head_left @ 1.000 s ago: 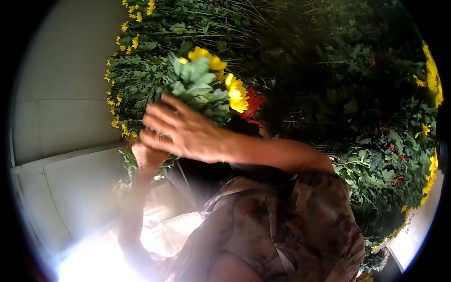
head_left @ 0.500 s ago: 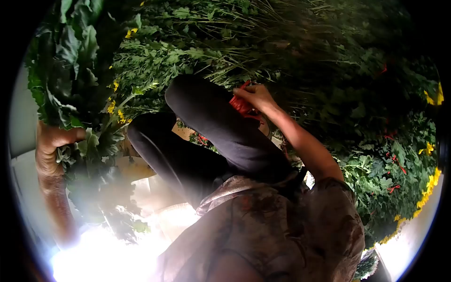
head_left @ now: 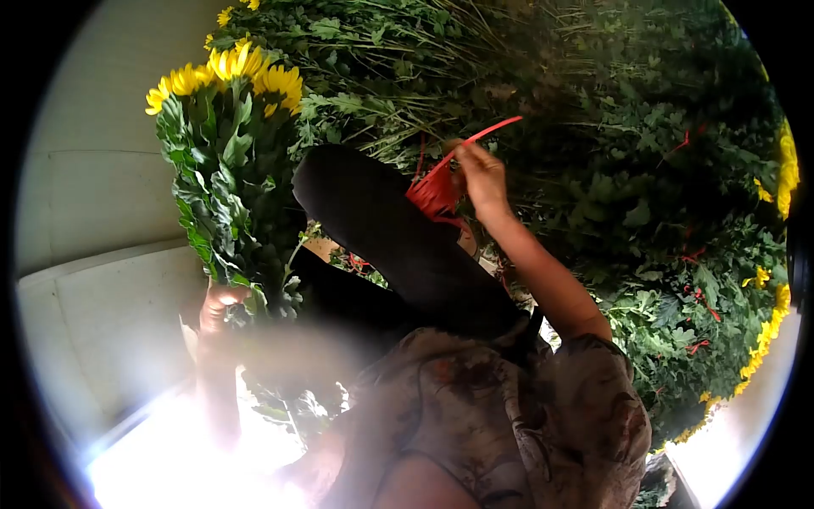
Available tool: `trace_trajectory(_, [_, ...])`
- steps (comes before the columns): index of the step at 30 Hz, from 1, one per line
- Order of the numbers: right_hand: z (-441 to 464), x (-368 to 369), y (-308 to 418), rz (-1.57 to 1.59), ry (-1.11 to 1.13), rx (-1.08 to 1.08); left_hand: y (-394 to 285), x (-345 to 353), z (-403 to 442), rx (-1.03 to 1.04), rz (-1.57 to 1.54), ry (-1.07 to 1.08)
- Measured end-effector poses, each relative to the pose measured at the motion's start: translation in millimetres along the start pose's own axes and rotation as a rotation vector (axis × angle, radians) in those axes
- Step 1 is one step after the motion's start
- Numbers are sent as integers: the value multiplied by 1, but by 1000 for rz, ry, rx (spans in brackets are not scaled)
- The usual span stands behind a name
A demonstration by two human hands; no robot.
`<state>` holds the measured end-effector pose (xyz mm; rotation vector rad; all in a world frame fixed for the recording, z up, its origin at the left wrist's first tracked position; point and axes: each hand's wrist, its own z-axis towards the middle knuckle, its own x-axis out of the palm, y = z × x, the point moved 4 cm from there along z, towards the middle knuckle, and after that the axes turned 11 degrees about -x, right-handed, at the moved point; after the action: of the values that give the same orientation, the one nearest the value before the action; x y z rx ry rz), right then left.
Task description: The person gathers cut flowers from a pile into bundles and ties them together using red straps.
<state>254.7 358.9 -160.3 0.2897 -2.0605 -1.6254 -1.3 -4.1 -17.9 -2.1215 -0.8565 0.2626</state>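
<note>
Holding yellow-flower bunch [head_left: 222, 161] upright at left, left hand [head_left: 222, 304] closed round its lower part, right hand [head_left: 485, 176] pinching red strip [head_left: 498, 127] (more red strips [head_left: 434, 195] just below), dark-trousered leg [head_left: 373, 212] between.

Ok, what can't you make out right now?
Bunch: stem ends, head view, lost in glare.
Left hand: some fingers, head view, hidden by the bunch.
Left forearm: head view, washed out by glare.
Red ties: head view, overlapping and too small to count.
Blooms at far right: head view, cut off by the dark lens edge.
</note>
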Motion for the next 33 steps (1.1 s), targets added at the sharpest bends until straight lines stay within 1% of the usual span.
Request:
trace_trajectory(1, [6, -11, 5, -5, -53, 28, 4, 2, 1, 11, -29, 15])
trace_trajectory(2, [23, -29, 7, 41, -125, -88, 9, 2, 1, 22, -49, 29])
trace_trajectory(3, [36, -45, 35, -5, -202, -195, 12, 3, 0, 40, -70, 45])
trace_trajectory(4, [51, -57, 54, 192, -288, -403, 15, 3, -5, 55, -96, 55])
trace_trajectory(5, [60, -60, 83, 414, -390, -492, 16, 5, -10, 74, -108, 66])
trace_trajectory(6, [57, -51, 123, 296, -242, -732, 16, 3, -15, 95, -116, 78])
trace_trajectory(7, [42, -19, 157, 188, -174, -874, 15, 4, -19, 121, -128, 90])
trace_trajectory(8, [25, 22, 169, 171, 9, -911, 13, 3, -22, 148, -137, 103])
trace_trajectory(9, [7, 62, 169, 37, 242, -937, 11, 3, -26, 174, -145, 117])
trace_trajectory(10, [-22, 100, 162, -61, 414, -898, 9, 2, -28, 202, -150, 132])
trace_trajectory(11, [-43, 130, 145, -34, 596, -774, 6, 1, -30, 228, -154, 147])
trace_trajectory(12, [-57, 153, 126, -144, 774, -785, 4, 3, -31, 246, -143, 161])
trace_trajectory(13, [-71, 171, 114, 33, 842, -755, 0, 7, -30, 260, -118, 180])
trace_trajectory(15, [-90, 181, 111, -65, 887, -608, -7, 15, -29, 280, -36, 200])
trace_trajectory(17, [-94, 178, 92, -121, 932, -634, -15, 22, -25, 272, 100, 192])
trace_trajectory(19, [-105, 177, 111, -160, 894, -802, -25, 30, -24, 179, 188, 100])
trace_trajectory(20, [-110, 173, 125, -244, 909, -883, -32, 42, -27, 79, 172, 17])
trace_trajectory(21, [-116, 169, 128, -260, 990, -1016, -39, 54, -31, -21, 147, -64])
trace_trajectory(22, [-121, 164, 131, -263, 1066, -1149, -44, 65, -31, -52, 182, -163])
trace_trajectory(23, [-130, 167, 137, -326, 1166, -1144, -48, 67, -23, -121, 415, -205])
trace_trajectory(24, [-142, 169, 148, -394, 1263, -1135, -56, 81, -21, 17, 442, -108])
trace_trajectory(25, [-154, 178, 159, -383, 1233, -1489, -53, 85, -13, 80, 622, -172])
trace_trajectory(26, [-156, 189, 165, -491, 1299, -1567, -47, 91, -3, 142, 805, -233])
trace_trajectory(27, [-144, 207, 161, -511, 1335, -1365, -39, 102, 5, 108, 958, -276])
trace_trajectory(28, [-128, 224, 152, -458, 1334, -1200, -20, 103, 19, 306, 1105, -252])
trace_trajectory(29, [-112, 240, 143, -394, 1317, -1039, -7, 111, 22, 311, 1131, -303])
trace_trajectory(30, [-96, 247, 123, -260, 1272, -917, -1, 119, 22, 315, 1159, -359])
trace_trajectory(31, [-86, 251, 113, -166, 1250, -789, -5, 115, 20, 163, 1168, -288])
trace_trajectory(32, [-76, 252, 104, -76, 1226, -656, -3, 114, 19, 160, 1160, -293])
trace_trajectory(33, [-71, 256, 98, -56, 1229, -670, -3, 110, 14, 245, 959, -373])
